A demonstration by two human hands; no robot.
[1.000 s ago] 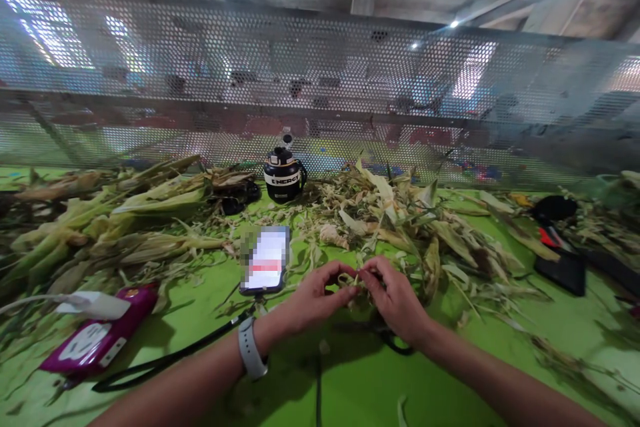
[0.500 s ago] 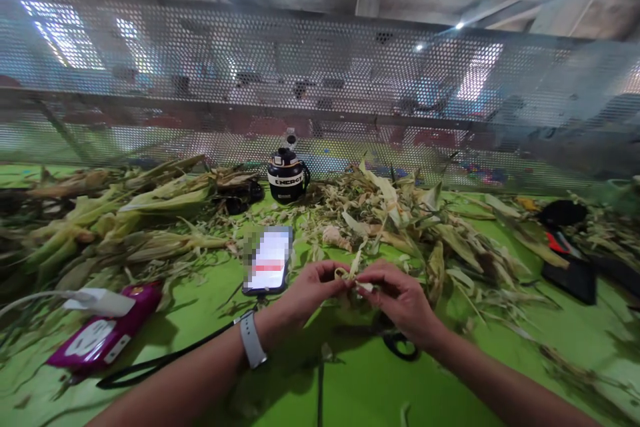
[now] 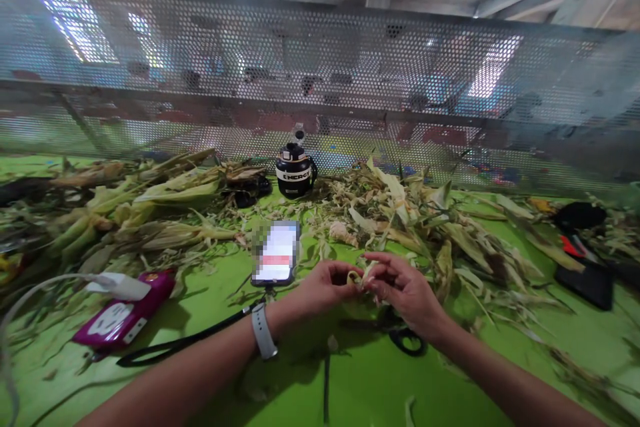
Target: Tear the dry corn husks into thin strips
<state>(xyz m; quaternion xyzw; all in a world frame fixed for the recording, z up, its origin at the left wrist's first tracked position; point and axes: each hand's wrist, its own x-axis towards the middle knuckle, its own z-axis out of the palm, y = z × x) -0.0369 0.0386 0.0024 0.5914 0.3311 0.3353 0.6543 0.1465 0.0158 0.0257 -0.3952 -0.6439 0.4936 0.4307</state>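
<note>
Between my fingertips is a small curled strip of corn husk (image 3: 354, 277), pale green and bent into a loop. My left hand (image 3: 327, 285), with a light watch strap on the wrist, pinches its left side. My right hand (image 3: 403, 290) grips the other side, thumb and fingers close together, partly covering the strip. Below my right hand lie dark-handled scissors (image 3: 407, 341) on the green table (image 3: 370, 387), their blades partly in shadow. Just beyond my hands spreads a heap of loose husk pieces (image 3: 395, 207).
A phone (image 3: 276, 253) with a black strap lies left of my hands. Further left are a purple power bank (image 3: 123, 313) with a white plug and a pile of corn husks (image 3: 150, 207). A black jug (image 3: 294, 173) stands before a perforated metal screen (image 3: 330, 67). A black item (image 3: 585, 280) lies right.
The whole view has shifted slightly, so things appear a little further right. My right fingers have shifted on the husk strip, and its upright end shows less now.
</note>
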